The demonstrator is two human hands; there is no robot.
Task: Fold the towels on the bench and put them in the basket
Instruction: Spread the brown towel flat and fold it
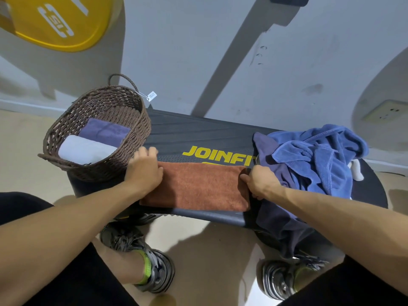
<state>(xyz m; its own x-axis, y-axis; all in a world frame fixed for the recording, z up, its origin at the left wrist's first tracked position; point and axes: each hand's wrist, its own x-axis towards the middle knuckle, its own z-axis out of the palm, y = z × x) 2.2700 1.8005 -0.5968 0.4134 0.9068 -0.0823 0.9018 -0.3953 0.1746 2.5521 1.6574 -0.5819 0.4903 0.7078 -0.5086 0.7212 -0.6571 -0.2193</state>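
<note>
While the left hand (144, 171) presses flat on the folded rust towel (196, 186) mid tabletop (187, 133), the right hand (259, 181) pinches its right end; basket (132, 138) sits left, unfolded blue towels (315, 155) right.

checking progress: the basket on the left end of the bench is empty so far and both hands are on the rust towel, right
Not quite: the basket is not empty. The head view shows a folded purple towel and a folded white towel inside it. Otherwise correct: left hand and right hand are on the rust towel.

Both forearms reach forward, bare. Left hand (144, 171) lies palm down, fingers extended; right hand (260, 181) is curled, knuckles up, fingers pinching.
</note>
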